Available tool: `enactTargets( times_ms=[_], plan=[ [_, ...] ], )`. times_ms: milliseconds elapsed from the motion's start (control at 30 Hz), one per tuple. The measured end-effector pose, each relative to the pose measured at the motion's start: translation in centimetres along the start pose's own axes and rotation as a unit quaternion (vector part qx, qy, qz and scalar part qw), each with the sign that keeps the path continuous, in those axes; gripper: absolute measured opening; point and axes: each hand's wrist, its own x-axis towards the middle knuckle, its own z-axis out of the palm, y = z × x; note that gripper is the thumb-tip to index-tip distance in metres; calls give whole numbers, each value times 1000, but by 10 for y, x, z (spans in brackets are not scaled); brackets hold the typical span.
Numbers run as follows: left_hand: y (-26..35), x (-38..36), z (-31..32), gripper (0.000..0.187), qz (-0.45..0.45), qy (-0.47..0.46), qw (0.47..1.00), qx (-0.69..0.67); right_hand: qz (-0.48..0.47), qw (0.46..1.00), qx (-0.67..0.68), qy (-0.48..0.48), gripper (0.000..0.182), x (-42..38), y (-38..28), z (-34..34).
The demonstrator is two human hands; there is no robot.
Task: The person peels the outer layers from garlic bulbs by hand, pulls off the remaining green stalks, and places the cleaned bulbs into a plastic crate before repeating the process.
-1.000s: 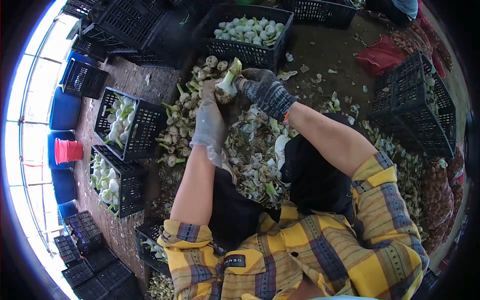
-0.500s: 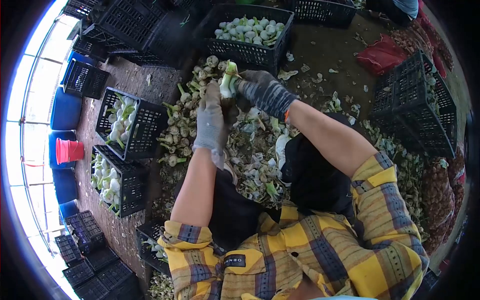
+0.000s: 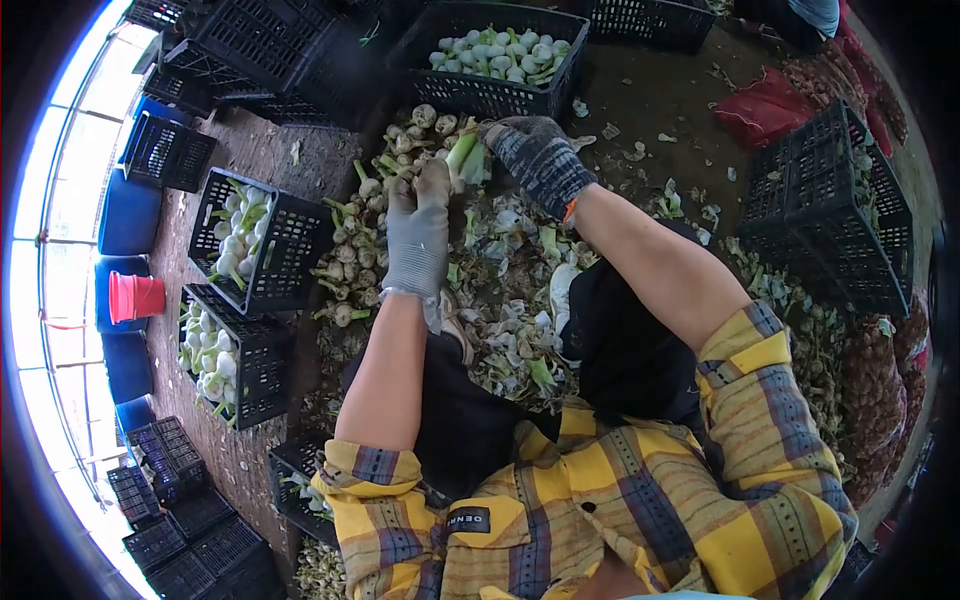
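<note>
A green-stalked garlic bulb (image 3: 461,158) is between my two gloved hands, over the front of a heap of bulbs. My left hand (image 3: 418,225), in a smooth grey glove with stained fingertips, is at its left side, fingers closed against it; the exact grip is partly hidden. My right hand (image 3: 540,160), in a dark mottled glove, pinches the outer leaf at the garlic's upper right. Untrimmed garlic bulbs (image 3: 350,262) with short stalks lie heaped left of and beyond my left hand. Peeled skins (image 3: 512,335) litter the ground between my shoes.
A black crate (image 3: 490,95) of cleaned garlic stands ahead. Two more filled crates, a nearer crate (image 3: 265,360) and a farther crate (image 3: 290,250), stand on the left. An upright crate (image 3: 830,210) and a red sack (image 3: 765,108) are at right. A red bucket (image 3: 137,298) stands far left.
The garlic has tilted, and its pale leaves spread toward the right. My right hand has moved slightly up and right. My left hand's fingers have shifted beside the bulb.
</note>
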Motion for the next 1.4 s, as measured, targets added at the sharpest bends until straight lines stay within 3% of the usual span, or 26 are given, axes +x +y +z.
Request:
enactTargets(
  times_ms=[100, 200, 300, 333, 367, 433, 467, 567, 733, 767, 800, 833, 900, 933, 967, 1000, 1033, 1067, 1100, 1167, 1200, 1233, 1267, 1333, 1367, 1400],
  plan=[
    [-6, 3, 4, 38, 87, 32, 994, 52, -156, 959, -203, 121, 24, -8, -2, 7],
    [9, -9, 2, 44, 192, -75, 973, 107, -298, 871, -329, 211, 26, -7, 2, 10],
    [-9, 3, -6, 42, 268, -71, 948, 155, -65, 982, -128, 124, 30, 13, 8, -4],
    [-8, 1, -9, 43, 233, -68, 961, 132, -35, 989, 71, 123, 30, 33, 34, -9],
    [-7, 0, -12, 44, 198, -65, 972, 109, -63, 991, -64, 100, 30, 31, 36, -17],
    [-1, 1, -16, 47, 122, -55, 990, 45, -121, 935, -329, 49, 33, 31, 22, -33],
    [1, -1, -19, 49, 76, -49, 996, 8, 96, 993, -70, 26, 40, 14, 1, -28],
    [12, -9, -18, 58, 4, -57, 998, -34, 137, 963, 196, -124, 41, 1, -1, -7],
    [2, -1, -20, 60, 38, -69, 996, -32, 107, 944, 243, -193, 30, -21, -23, 13],
    [-1, 1, -21, 53, 115, -60, 990, 52, 92, 939, 266, -198, 28, -19, -16, 12],
    [-2, 2, -19, 51, 159, -62, 978, 118, -22, 966, 194, -168, 30, -4, 16, 21],
    [-1, 0, -22, 49, 153, -72, 976, 139, -92, 983, -105, -116, 35, -3, 11, 21],
    [3, -6, -22, 47, 33, -111, 992, 56, -134, 966, -220, -23, 32, -7, 15, 24],
    [5, -13, -8, 50, 29, -96, 993, -59, -130, 961, -243, -6, 32, 4, 27, 38],
    [15, -20, -9, 50, -24, -148, 987, -50, -132, 968, -214, -19, 30, 6, 26, 38],
    [12, -9, -18, 53, -47, -221, 971, -82, -46, 990, -136, 10, 41, 0, 19, 35],
    [14, -14, -14, 57, -53, -203, 975, -72, -52, 992, -117, -1, 39, 5, 24, 38],
    [22, -30, 6, 43, -22, -137, 986, -91, -14, 993, -115, 6, 37, 0, 18, 35],
    [6, -1, -14, 54, -33, -191, 979, -69, 20, 994, -109, 6, 36, -4, 6, 30],
    [6, -11, -4, 50, 22, -164, 985, -44, 22, 996, -85, 22, 34, -13, -7, 21],
    [3, -11, -7, 49, 172, -150, 968, 104, 20, 997, -73, 23, 33, -17, -10, 20],
    [-4, -10, -12, 48, 316, -126, 908, 243, 18, 998, -60, 33, 32, -18, -10, 23],
    [-4, -15, -8, 48, 444, -97, 808, 374, 19, 998, -44, 42, 31, -20, -10, 24],
    [7, -22, -2, 47, 199, -184, 956, 111, 83, 996, 31, -11, 31, -16, -10, 23],
    [13, -25, 2, 47, 62, -216, 974, -32, 105, 993, 43, -16, 30, -15, -12, 21],
    [10, -15, -3, 47, -7, -224, 966, -131, 128, 990, 55, -21, 30, -14, -13, 20]
  ],
)
